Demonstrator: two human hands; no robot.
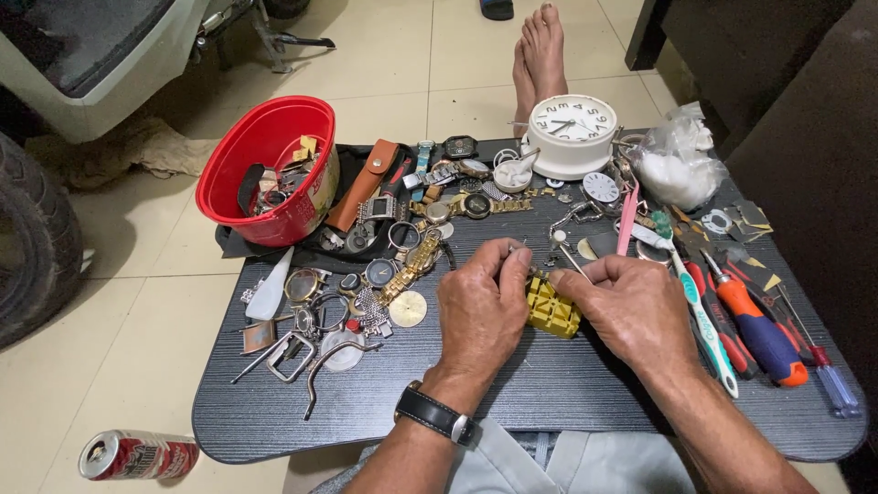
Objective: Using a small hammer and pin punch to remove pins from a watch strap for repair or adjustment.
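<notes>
Pale floor tiles (165, 274) surround a low black bench (549, 384) crowded with watch parts, seen from the head camera. Near the middle of the bench sits a yellow slotted holder block (551, 309), placed between both hands so each can steady it from a side. The left hand (482, 306), with a dark strap watch on its wrist, rests against the block's left side, its thumb and fingertips pinched on something small above the block; what it is cannot be made out. The right hand (631, 306) lies against the block's right side, fingers curled together and pinching a thin metal tool (569, 256) that points toward the far edge. At the far left corner stands a red bowl (270, 169) holding straps and scraps. Loose watches and cases (402, 265) spread over the left half within easy reach. A white clock (574, 135) stands at the far edge, and screwdrivers (759, 329) and a toothbrush (700, 311) lie along the right side. A drinks can (137, 455) lies on the floor.
</notes>
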